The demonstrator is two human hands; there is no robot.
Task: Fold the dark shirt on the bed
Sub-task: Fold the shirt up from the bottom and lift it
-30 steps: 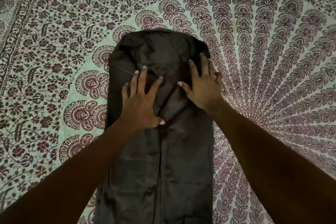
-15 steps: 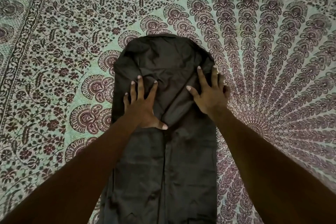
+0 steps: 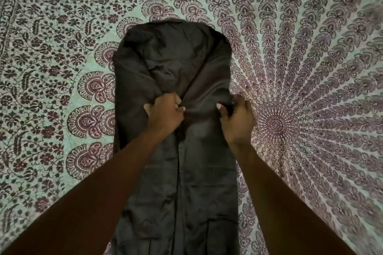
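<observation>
The dark shirt lies in a long narrow strip on the patterned bedspread, its sides already folded in. The left hand bunches cloth near the shirt's middle, fingers curled round it; the right hand pinches the shirt's right edge level with it. To fold well, both grips should probably lift together and carry the cloth evenly, keeping the shirt's long edges aligned so the halves stack squarely.

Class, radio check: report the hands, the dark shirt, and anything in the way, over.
Left hand and right hand: each has a grip on bunched cloth mid-shirt. Dark shirt: long narrow strip on the patterned bedspread, cross fold not yet made. Nothing in the way.
</observation>
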